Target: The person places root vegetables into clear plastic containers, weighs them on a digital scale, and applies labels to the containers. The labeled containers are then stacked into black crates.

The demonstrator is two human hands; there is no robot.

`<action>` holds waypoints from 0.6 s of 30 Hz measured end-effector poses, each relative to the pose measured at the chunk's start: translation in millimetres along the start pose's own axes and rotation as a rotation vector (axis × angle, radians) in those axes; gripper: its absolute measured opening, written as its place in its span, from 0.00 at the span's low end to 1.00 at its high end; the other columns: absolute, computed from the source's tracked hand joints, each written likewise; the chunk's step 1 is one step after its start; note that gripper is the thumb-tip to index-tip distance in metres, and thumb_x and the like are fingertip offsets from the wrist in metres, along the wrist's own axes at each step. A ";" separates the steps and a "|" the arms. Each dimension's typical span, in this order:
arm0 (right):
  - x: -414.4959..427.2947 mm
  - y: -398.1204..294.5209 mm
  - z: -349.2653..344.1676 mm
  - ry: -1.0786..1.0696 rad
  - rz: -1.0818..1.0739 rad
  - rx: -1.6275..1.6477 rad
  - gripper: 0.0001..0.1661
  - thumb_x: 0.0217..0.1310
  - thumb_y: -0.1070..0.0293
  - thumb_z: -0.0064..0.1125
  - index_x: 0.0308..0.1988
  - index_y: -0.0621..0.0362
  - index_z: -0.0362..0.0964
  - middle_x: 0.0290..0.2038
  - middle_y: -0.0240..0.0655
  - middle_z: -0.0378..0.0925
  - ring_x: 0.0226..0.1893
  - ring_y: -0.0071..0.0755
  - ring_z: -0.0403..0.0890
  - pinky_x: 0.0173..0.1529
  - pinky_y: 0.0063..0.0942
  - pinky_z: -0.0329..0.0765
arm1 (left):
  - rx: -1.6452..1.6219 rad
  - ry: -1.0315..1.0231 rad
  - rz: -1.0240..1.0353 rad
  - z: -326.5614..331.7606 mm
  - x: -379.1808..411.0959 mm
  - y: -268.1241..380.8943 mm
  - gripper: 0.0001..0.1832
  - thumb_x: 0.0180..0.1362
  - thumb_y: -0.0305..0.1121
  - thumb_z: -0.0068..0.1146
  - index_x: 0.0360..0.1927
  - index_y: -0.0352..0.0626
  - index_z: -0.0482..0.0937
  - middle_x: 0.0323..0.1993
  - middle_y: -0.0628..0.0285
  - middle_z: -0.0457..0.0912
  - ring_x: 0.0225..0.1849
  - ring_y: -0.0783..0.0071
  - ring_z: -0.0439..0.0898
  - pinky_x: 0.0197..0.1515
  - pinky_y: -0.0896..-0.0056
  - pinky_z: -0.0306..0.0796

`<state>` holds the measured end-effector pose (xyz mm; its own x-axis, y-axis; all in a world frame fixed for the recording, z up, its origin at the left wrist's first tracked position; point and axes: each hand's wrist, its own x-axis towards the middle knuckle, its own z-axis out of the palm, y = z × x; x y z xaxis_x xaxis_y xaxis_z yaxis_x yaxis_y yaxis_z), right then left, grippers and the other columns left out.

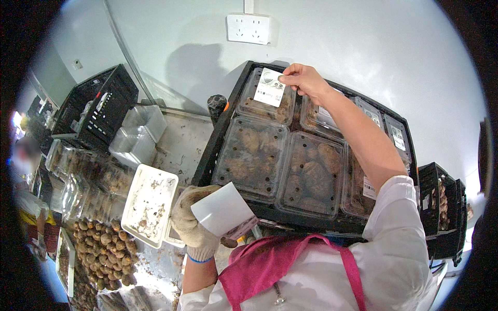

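My right hand (pixel 307 81), bare, pinches the right edge of a white printed label (pixel 269 87). The label lies over the lid of a clear plastic clamshell box (pixel 286 112) at the back left of a black plastic crate (pixel 218 145). I cannot tell whether it is stuck down. In a knitted glove, my left hand (pixel 190 221) holds a curled white label sheet (pixel 222 210) by the crate's near left corner. Printing shows along the sheet's lower edge. Two clamshell boxes of brown produce, one on the left (pixel 251 155) and one on the right (pixel 311 175), fill the crate's near side.
Left of my gloved hand stands a dirty white tray (pixel 149 206). Round brown produce (pixel 107 252) is heaped below it. Clear containers (pixel 136 134) and another black crate (pixel 97 105) stand farther left, near another person (pixel 35 206). More crates (pixel 439 202) stand at right.
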<state>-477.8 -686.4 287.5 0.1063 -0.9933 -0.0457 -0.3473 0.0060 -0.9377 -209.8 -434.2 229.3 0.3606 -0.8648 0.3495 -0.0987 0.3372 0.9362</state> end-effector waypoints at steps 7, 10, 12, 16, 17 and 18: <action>15.9 14.7 8.2 0.084 -0.094 -0.122 0.13 0.49 0.70 0.69 0.35 0.62 0.75 0.30 0.34 0.76 0.28 0.27 0.73 0.34 0.24 0.72 | 0.098 0.011 0.073 -1.0 1.3 -2.4 0.15 0.48 0.39 0.63 0.31 0.35 0.81 0.30 0.59 0.82 0.32 0.71 0.79 0.36 0.72 0.71; 23.8 22.3 10.0 0.122 -0.145 -0.226 0.14 0.48 0.69 0.69 0.35 0.62 0.75 0.32 0.37 0.77 0.32 0.32 0.77 0.39 0.29 0.75 | 0.042 -0.029 0.136 -2.4 2.3 -7.7 0.17 0.49 0.41 0.63 0.31 0.34 0.82 0.29 0.58 0.82 0.32 0.71 0.79 0.36 0.72 0.71; 29.3 28.1 10.3 0.137 -0.150 -0.304 0.15 0.48 0.67 0.69 0.36 0.61 0.76 0.33 0.39 0.78 0.34 0.34 0.78 0.42 0.30 0.75 | 0.080 -0.007 0.109 -0.1 2.0 -1.2 0.16 0.50 0.40 0.63 0.32 0.34 0.82 0.30 0.58 0.82 0.32 0.71 0.79 0.36 0.72 0.71; 34.3 31.4 10.5 0.158 -0.155 -0.420 0.18 0.46 0.63 0.70 0.37 0.60 0.76 0.35 0.41 0.80 0.36 0.36 0.80 0.44 0.33 0.76 | 0.028 -0.006 0.054 -0.4 0.3 -2.2 0.21 0.51 0.41 0.63 0.38 0.30 0.78 0.33 0.57 0.82 0.32 0.74 0.79 0.36 0.75 0.72; 34.6 31.3 12.4 0.162 -0.160 -0.427 0.18 0.46 0.63 0.70 0.37 0.60 0.76 0.35 0.41 0.80 0.37 0.37 0.80 0.44 0.33 0.76 | 0.037 -0.002 0.058 -1.4 -0.1 -3.4 0.21 0.51 0.41 0.62 0.38 0.30 0.78 0.33 0.57 0.81 0.32 0.74 0.79 0.36 0.76 0.72; 33.4 31.8 12.4 0.173 -0.163 -0.436 0.19 0.46 0.62 0.70 0.37 0.60 0.76 0.35 0.41 0.80 0.37 0.37 0.80 0.44 0.33 0.76 | 0.042 -0.004 0.061 -1.8 -0.2 -4.8 0.20 0.51 0.40 0.62 0.38 0.30 0.78 0.33 0.57 0.81 0.32 0.74 0.79 0.36 0.76 0.72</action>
<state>-473.7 -717.9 251.9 0.0484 -0.9822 0.1816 -0.7006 -0.1630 -0.6947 -207.7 -434.9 224.7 0.3492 -0.8444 0.4062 -0.1591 0.3738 0.9138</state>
